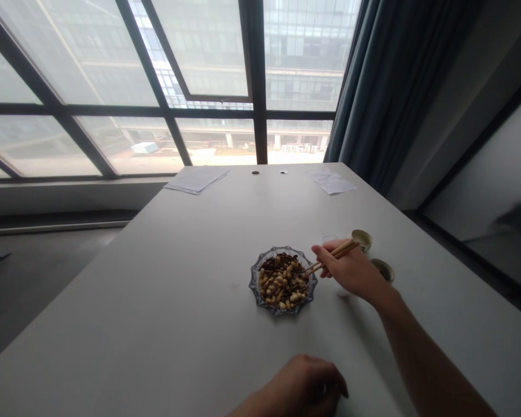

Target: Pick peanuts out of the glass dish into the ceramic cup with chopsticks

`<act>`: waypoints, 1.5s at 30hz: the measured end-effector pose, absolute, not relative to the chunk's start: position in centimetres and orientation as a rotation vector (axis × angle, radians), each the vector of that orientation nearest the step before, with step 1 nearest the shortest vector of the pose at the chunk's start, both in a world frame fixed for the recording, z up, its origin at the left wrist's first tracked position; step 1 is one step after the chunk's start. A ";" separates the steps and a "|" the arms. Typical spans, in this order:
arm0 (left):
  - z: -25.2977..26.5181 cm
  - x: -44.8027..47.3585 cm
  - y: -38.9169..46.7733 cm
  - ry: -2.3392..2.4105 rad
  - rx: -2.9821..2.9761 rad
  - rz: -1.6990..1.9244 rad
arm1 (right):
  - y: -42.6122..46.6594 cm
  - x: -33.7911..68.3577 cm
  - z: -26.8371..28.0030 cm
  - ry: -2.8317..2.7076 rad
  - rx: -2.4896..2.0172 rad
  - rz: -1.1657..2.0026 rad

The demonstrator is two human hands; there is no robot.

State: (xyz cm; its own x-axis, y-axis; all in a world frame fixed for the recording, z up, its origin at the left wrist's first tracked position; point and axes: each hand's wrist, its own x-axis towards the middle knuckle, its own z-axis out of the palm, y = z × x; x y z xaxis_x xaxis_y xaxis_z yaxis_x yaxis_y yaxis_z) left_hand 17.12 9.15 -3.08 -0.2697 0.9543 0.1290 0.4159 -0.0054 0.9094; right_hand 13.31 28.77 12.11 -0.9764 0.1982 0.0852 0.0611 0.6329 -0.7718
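Note:
My right hand (351,269) is closed around a pair of wooden chopsticks (341,250). Their tips reach over the right side of a scalloped glass bowl (260,304), among its contents. Peanuts (280,284) and darker pieces (282,262) that look like seeds fill the bowl; whether the tips pinch any of them cannot be made out. In the foreground my left hand (304,385) rests on the table with fingers curled inward, and the inside of its palm is hidden. Two small ceramic cups, a far one (362,238) and a nearer one (384,270), stand beside my right hand, partly covered by it.
The white table (156,278) extends to the window (217,139). Paper sheets lie at its far left (197,179) and far right (334,180). A small clear object (329,238) stands behind my right hand. A dark curtain (382,87) hangs at the right.

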 end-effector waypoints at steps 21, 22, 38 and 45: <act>-2.9 17.1 9.2 1.727 1.432 1.230 | 28.6 13.3 12.3 -2.583 -0.182 1.306; -2.9 17.1 9.2 1.726 1.430 1.228 | 28.6 13.1 12.1 -2.579 -0.152 1.331; -3.4 17.3 9.3 1.740 1.428 1.197 | 28.6 13.0 11.4 -2.633 -0.150 1.298; -3.2 17.3 9.3 1.747 1.423 1.182 | 28.2 12.7 10.9 -2.671 -0.127 1.273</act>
